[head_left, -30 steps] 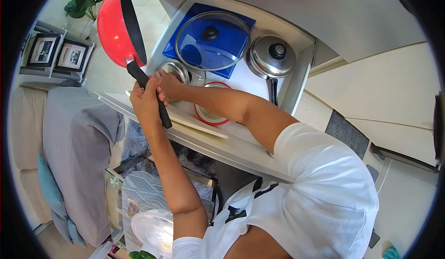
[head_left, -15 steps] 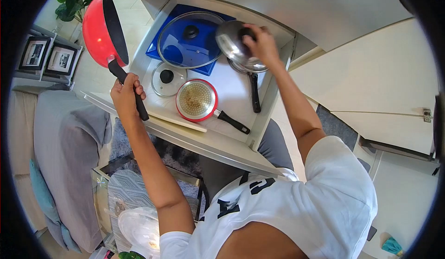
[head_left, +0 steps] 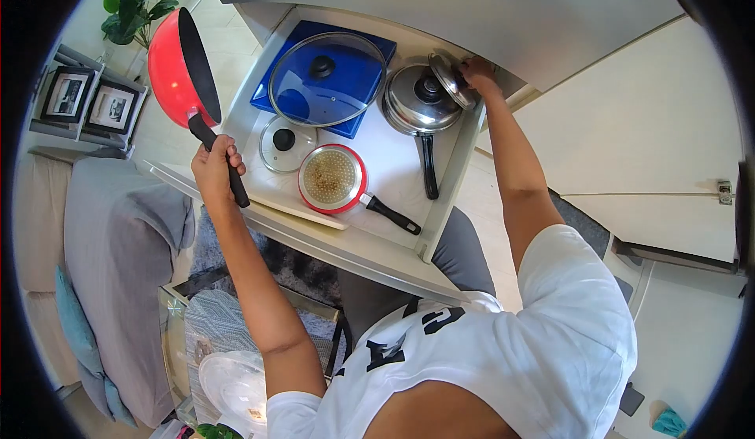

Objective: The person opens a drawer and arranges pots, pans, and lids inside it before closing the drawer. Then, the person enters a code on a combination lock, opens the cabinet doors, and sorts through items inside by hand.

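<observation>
My left hand (head_left: 218, 173) is closed around the black handle of a red frying pan (head_left: 174, 69), held up on its side left of the open drawer (head_left: 393, 215). In the drawer's back right corner, my right hand (head_left: 480, 77) is closed at the far side of a tilted steel pot lid (head_left: 451, 82); its fingertips are partly hidden. Beside that lid sits a steel saucepan (head_left: 403, 117) with a black handle, topped by a lid with a black knob (head_left: 429, 88). A small upside-down red pan (head_left: 332, 178) lies nearer the drawer front.
A large glass lid (head_left: 328, 97) rests on a blue box (head_left: 287, 54). Next to them lies a small glass lid (head_left: 288, 144). The grey cabinet front (head_left: 456, 7) overhangs the drawer's back. A grey sofa (head_left: 126, 242) and a plant (head_left: 138, 7) stand at left.
My right hand has moved right with the steel lid, from above the saucepan to the drawer's back right corner, and the lid is now tilted. My left hand still holds the red pan.
</observation>
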Motion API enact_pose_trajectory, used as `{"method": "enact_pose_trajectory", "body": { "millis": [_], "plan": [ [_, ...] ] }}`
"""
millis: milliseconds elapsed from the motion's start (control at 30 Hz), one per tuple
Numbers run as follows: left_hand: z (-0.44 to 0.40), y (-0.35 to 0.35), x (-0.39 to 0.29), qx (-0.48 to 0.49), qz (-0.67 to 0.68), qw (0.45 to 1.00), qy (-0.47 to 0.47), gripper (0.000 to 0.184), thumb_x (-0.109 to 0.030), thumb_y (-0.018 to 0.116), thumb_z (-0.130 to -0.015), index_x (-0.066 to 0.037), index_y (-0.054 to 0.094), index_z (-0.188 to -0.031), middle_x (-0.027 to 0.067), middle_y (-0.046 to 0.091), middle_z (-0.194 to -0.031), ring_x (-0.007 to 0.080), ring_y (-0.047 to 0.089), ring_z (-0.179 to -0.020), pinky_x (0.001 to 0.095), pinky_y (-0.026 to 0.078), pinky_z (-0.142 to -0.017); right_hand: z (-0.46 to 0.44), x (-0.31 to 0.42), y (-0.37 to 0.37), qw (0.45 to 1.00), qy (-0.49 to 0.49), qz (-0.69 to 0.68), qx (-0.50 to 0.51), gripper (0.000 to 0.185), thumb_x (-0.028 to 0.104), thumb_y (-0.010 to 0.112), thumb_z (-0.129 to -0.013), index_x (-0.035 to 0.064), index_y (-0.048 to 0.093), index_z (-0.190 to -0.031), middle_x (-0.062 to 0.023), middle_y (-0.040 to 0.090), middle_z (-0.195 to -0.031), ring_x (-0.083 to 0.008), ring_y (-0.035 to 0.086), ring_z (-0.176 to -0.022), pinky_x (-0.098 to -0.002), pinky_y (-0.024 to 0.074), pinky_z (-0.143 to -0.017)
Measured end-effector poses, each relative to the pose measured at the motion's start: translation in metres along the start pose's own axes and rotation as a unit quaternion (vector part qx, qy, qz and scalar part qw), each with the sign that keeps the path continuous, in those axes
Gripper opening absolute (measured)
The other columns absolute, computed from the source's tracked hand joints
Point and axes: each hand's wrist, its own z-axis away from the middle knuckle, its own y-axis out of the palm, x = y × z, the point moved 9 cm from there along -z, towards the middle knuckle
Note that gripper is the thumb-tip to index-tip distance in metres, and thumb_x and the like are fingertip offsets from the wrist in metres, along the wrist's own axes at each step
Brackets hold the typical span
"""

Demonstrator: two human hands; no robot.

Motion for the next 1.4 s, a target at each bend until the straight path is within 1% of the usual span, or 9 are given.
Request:
{"method": "enact_pose_trajectory", "body": {
  "millis": [133,433,633,733,1033,1100,1200,1300,1400],
  "plan": [
    [0.001,0.0,0.0,-0.003,-0.006,1.0,0.0,0.011,-0.008,0.057,-0.078,-0.002,0.049,-0.074,0.0013,0.047,-0.058,0.0072,0.043,-0.042,0.0214,0.036,-0.036,-0.01,-0.01,0.007,0.996,0.008,-0.088,-0.027,0.03,0.014,0.046,-0.083,-0.005,0.056,-0.105,-0.0179,0.063,-0.093,-0.0305,0.065,-0.065,-0.0327,0.0542,-0.047],
    [0.004,0.002,-0.001,0.006,-0.006,1.0,-0.012,0.01,-0.008,0.057,-0.077,-0.002,0.049,-0.074,0.0014,0.047,-0.058,0.0072,0.043,-0.042,0.021,0.036,-0.036,-0.013,-0.019,0.021,0.992,0.092,-0.017,0.08,0.03,0.007,0.046,-0.08,-0.0059,0.054,-0.107,-0.0211,0.057,-0.108,-0.0301,0.065,-0.064,-0.0333,0.054,-0.046],
    [0.002,0.002,0.0,0.008,-0.015,1.0,-0.016,0.011,-0.007,0.058,-0.076,-0.002,0.049,-0.074,0.0018,0.047,-0.058,0.0077,0.043,-0.042,0.0215,0.035,-0.036,-0.001,-0.015,0.018,0.996,0.078,-0.042,0.01,0.032,0.009,0.046,-0.081,-0.0048,0.052,-0.109,-0.0209,0.055,-0.111,-0.0316,0.064,-0.067,-0.0332,0.0549,-0.048],
    [0.001,0.001,0.0,0.014,-0.018,1.0,-0.002,0.011,-0.007,0.059,-0.075,-0.002,0.049,-0.073,0.0021,0.048,-0.058,0.008,0.043,-0.042,0.0219,0.035,-0.036,-0.021,-0.034,0.043,0.986,0.095,-0.093,0.098,0.03,0.01,0.046,-0.082,-0.0048,0.053,-0.107,-0.0204,0.055,-0.11,-0.0325,0.064,-0.072,-0.0338,0.0554,-0.049],
    [0.002,0.001,0.0,0.008,-0.021,1.0,-0.016,0.011,-0.006,0.059,-0.074,-0.001,0.05,-0.071,0.0021,0.049,-0.057,0.0086,0.045,-0.041,0.0225,0.038,-0.036,-0.01,-0.023,0.026,0.995,0.082,-0.041,0.033,0.032,0.021,0.044,-0.086,-0.0014,0.055,-0.105,-0.0201,0.06,-0.1,-0.0306,0.064,-0.081,-0.035,0.0534,-0.046],
    [0.002,-0.001,0.002,0.003,-0.046,0.999,-0.019,0.011,-0.007,0.059,-0.074,-0.003,0.049,-0.071,0.0013,0.047,-0.055,0.0083,0.043,-0.04,0.0225,0.036,-0.036,0.003,-0.011,0.012,0.995,0.085,0.001,0.052,0.038,0.03,0.046,-0.085,0.0027,0.055,-0.11,-0.0193,0.058,-0.11,-0.0339,0.061,-0.093,-0.0386,0.0545,-0.062],
    [0.005,0.002,-0.005,-0.003,-0.077,0.997,-0.003,0.012,-0.008,0.058,-0.075,-0.005,0.047,-0.069,0.0005,0.045,-0.052,0.0079,0.041,-0.039,0.0225,0.034,-0.036,-0.011,0.013,-0.003,0.979,-0.07,0.172,-0.084,0.046,0.039,0.053,-0.081,0.0078,0.055,-0.116,-0.0163,0.051,-0.123,-0.0329,0.046,-0.115,-0.04,0.0371,-0.096],
    [0.006,0.004,-0.003,0.007,-0.038,0.999,-0.011,0.01,-0.006,0.057,-0.075,-0.003,0.049,-0.072,0.0004,0.046,-0.055,0.0077,0.042,-0.04,0.0224,0.034,-0.036,0.03,0.048,-0.027,0.968,-0.107,0.094,-0.206,0.038,0.038,0.049,-0.086,0.0121,0.059,-0.112,-0.0143,0.06,-0.109,-0.0307,0.056,-0.102,-0.0393,0.0443,-0.085],
    [0.007,0.007,-0.005,0.012,-0.033,0.999,-0.02,0.009,-0.005,0.056,-0.075,-0.003,0.047,-0.074,0.0016,0.049,-0.056,0.0083,0.045,-0.04,0.0229,0.037,-0.035,0.082,0.093,-0.025,0.974,-0.146,-0.075,-0.159,0.032,0.038,0.049,-0.087,0.0157,0.062,-0.105,-0.0136,0.064,-0.097,-0.0326,0.061,-0.09,-0.0408,0.0477,-0.076]
  ]
}}
